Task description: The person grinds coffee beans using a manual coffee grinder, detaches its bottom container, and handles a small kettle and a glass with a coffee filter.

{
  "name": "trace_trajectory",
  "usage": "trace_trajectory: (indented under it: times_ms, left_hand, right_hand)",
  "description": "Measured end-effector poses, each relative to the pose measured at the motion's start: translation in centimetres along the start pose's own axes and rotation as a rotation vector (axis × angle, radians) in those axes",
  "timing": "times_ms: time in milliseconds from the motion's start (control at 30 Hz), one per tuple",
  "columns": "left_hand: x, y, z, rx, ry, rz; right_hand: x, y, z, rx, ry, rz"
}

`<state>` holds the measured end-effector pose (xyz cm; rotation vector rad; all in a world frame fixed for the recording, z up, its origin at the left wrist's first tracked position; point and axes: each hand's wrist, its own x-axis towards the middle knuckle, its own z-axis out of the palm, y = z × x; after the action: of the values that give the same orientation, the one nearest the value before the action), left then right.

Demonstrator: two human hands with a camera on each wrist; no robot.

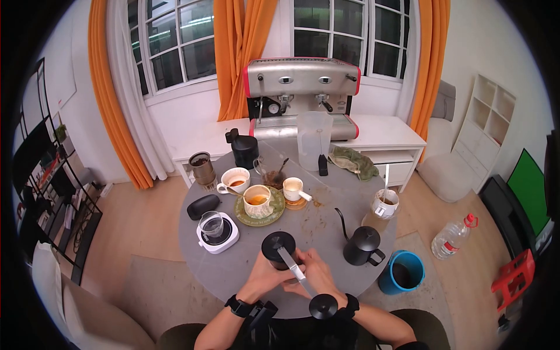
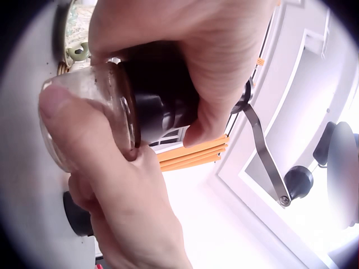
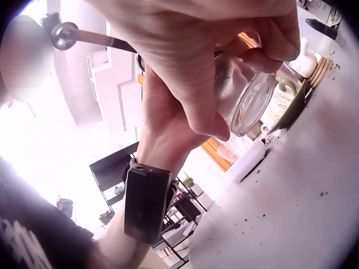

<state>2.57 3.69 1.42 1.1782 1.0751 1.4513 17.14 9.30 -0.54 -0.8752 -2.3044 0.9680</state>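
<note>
I have the coffee grinder [image 1: 279, 244] held just over the middle of the table's [image 1: 204, 271] near edge, its black top facing up and its crank [image 1: 296, 269] slanting back toward the person, with the black knob [image 1: 324, 306] out past that edge. The left hand [image 1: 265, 279] is wrapped round the grinder's dark body [image 2: 160, 106]; the right hand [image 1: 317, 274] grasps the clear jar [image 2: 92, 84] at its bottom, thumb laid along the glass. I can't tell whether the jar touches the table.

Ahead and to the left I see a white scale [image 1: 227, 244] carrying a small glass [image 1: 211, 223], with a black case [image 1: 203, 207] just beyond, near the left edge. Past the scale, toward the table's middle, a green plate [image 1: 261, 221] bears a patterned cup [image 1: 258, 209] of amber liquid. A white cup [image 1: 235, 181] stands behind it, and a small handled pot [image 1: 293, 189] sits on a wooden coaster [image 1: 297, 204] to its right.

Over by the right edge I have a black gooseneck kettle [image 1: 363, 245], and farther back a glass with a drip bag [image 1: 385, 204] on top. Toward the far edge stand a black container [image 1: 245, 153] and a tall translucent pitcher [image 1: 314, 137], with a crumpled cloth [image 1: 353, 163] to the pitcher's right.
</note>
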Motion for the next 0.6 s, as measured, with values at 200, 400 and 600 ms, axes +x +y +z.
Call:
trace_trajectory:
  times_ms: [200, 400, 600]
  left_hand:
    - [0.4, 0.0, 0.6, 0.023, 0.06, 0.021]
    - [0.6, 0.3, 1.3, 0.061, 0.099, 0.06]
    - [0.9, 0.5, 1.0, 0.075, 0.068, 0.053]
  right_hand:
    - [0.0, 0.3, 0.6, -0.204, 0.11, -0.068]
    - [0.1, 0.2, 0.6, -0.228, 0.165, -0.045]
    - [0.0, -0.3, -1.1, 0.081, 0.004, 0.016]
